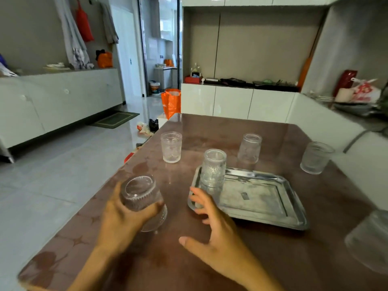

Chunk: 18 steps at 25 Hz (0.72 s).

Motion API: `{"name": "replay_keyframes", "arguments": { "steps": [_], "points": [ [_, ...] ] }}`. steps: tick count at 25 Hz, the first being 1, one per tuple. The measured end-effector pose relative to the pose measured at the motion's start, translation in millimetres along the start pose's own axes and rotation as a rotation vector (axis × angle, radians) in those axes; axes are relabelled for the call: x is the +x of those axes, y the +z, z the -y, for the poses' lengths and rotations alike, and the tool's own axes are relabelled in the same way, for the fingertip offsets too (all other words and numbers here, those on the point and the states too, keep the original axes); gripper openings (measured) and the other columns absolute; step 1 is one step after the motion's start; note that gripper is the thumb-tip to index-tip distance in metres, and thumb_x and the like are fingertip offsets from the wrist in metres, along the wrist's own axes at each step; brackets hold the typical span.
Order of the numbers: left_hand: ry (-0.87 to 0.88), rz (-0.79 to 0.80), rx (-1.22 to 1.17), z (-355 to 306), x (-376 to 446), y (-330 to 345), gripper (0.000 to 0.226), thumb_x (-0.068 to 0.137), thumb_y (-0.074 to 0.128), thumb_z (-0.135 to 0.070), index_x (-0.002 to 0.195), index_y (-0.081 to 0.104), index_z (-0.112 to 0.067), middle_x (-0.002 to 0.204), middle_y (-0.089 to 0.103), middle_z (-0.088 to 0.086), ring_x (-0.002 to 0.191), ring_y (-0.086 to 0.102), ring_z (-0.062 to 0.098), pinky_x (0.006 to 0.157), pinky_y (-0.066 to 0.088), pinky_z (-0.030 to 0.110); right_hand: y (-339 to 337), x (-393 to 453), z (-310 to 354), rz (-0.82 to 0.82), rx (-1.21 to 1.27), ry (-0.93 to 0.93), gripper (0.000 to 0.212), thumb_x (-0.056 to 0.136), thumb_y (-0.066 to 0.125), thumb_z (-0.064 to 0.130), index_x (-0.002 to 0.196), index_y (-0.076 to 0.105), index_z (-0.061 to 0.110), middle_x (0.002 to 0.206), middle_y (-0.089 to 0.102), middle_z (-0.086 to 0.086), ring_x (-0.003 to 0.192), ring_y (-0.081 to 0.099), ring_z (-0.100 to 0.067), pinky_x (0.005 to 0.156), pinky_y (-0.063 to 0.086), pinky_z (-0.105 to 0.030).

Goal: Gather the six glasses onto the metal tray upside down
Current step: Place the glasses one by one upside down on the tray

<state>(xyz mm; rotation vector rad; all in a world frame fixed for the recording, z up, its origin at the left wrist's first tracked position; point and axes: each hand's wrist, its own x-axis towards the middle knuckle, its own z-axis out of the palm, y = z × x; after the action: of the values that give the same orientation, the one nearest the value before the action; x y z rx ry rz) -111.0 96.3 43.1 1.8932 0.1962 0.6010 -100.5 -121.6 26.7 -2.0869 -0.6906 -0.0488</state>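
While my left hand [123,219] wraps its grip around one glass [142,200], base up and lifted just over the brown tabletop [210,131], my right hand [218,223] hovers with fingers spread wide and holding nothing, its fingertips just beside the near left corner of the metal tray [262,198]. One glass [213,171] already stands upside down on the tray's left end. Off the tray, an upright glass [171,147] sits to the far left, another glass [249,149] stands just beyond the tray's far edge, a third [317,157] rests near the right edge of the tabletop, and a blurred one [369,240] lies at the frame's right margin; I cannot tell which way up it is.
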Motion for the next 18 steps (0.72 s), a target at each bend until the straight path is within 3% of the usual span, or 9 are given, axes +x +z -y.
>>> {"name": "replay_keyframes", "arguments": {
  "steps": [2,5,7,9,11,13,15,18],
  "points": [
    [0.146,0.151,-0.098,-24,-12,22,0.068,0.050,0.092,-0.046,0.108,0.057,-0.053,0.104,0.070,-0.032,0.092,0.067,-0.012,0.074,0.053,0.007,3,7,8,-0.058,0.089,-0.052,0.097,0.069,0.082,0.046,0.143,0.020,0.061,0.138,0.042,0.040,0.123,0.044,0.014,0.095,0.041,-0.013],
    [0.237,0.435,-0.241,-50,-17,59,0.066,0.064,0.087,-0.049,0.121,0.055,-0.044,0.116,0.070,-0.020,0.106,0.067,-0.002,0.083,0.052,0.010,-14,15,-1,-0.246,0.227,-0.067,0.086,0.066,0.089,0.027,0.137,0.043,0.042,0.122,0.064,0.025,0.109,0.062,0.003,0.082,0.050,-0.013],
    [0.183,0.646,-0.244,-52,-2,75,0.061,0.075,0.071,-0.063,0.130,0.050,-0.048,0.127,0.064,-0.020,0.118,0.059,-0.003,0.095,0.050,0.016,-37,15,-10,-0.371,0.209,-0.020,0.080,0.060,0.091,0.034,0.129,0.050,0.041,0.114,0.068,0.023,0.100,0.064,0.005,0.073,0.050,-0.008],
    [0.109,0.556,-0.094,-36,21,91,0.054,0.082,0.057,-0.067,0.131,0.050,-0.047,0.134,0.059,-0.017,0.126,0.053,0.004,0.107,0.046,0.035,-66,21,-27,-0.515,0.192,0.082,0.077,0.053,0.088,0.044,0.120,0.052,0.046,0.108,0.068,0.023,0.095,0.062,0.011,0.064,0.049,-0.006],
    [0.079,0.360,0.293,-9,43,105,0.055,0.089,0.050,-0.062,0.137,0.048,-0.035,0.142,0.054,-0.006,0.132,0.047,0.018,0.112,0.037,0.049,-95,36,-48,-0.620,0.185,0.197,0.076,0.050,0.086,0.048,0.118,0.051,0.043,0.107,0.069,0.016,0.088,0.063,0.010,0.062,0.053,-0.012],
    [0.088,0.339,0.601,18,53,116,0.069,0.089,0.041,-0.067,0.145,0.041,-0.026,0.149,0.047,-0.001,0.136,0.041,0.024,0.111,0.030,0.049,-116,56,-71,-0.643,0.153,0.265,0.073,0.053,0.088,0.043,0.114,0.050,0.043,0.107,0.068,0.013,0.086,0.066,0.002,0.071,0.059,-0.027],
    [0.145,0.394,0.696,39,58,123,0.090,0.081,0.028,-0.082,0.150,0.032,-0.025,0.150,0.044,-0.003,0.137,0.037,0.022,0.106,0.028,0.046,-120,75,-93,-0.612,0.101,0.309,0.074,0.056,0.091,0.035,0.117,0.049,0.035,0.109,0.067,0.009,0.091,0.066,-0.007,0.077,0.059,-0.038],
    [0.246,0.404,0.701,57,64,126,0.099,0.069,0.014,-0.093,0.144,0.037,-0.033,0.142,0.050,-0.010,0.132,0.039,0.018,0.094,0.024,0.038,-104,95,-121,-0.528,0.049,0.331,0.078,0.059,0.091,0.027,0.124,0.047,0.028,0.103,0.063,0.016,0.094,0.064,-0.007,0.070,0.053,-0.022]
  ]
}}
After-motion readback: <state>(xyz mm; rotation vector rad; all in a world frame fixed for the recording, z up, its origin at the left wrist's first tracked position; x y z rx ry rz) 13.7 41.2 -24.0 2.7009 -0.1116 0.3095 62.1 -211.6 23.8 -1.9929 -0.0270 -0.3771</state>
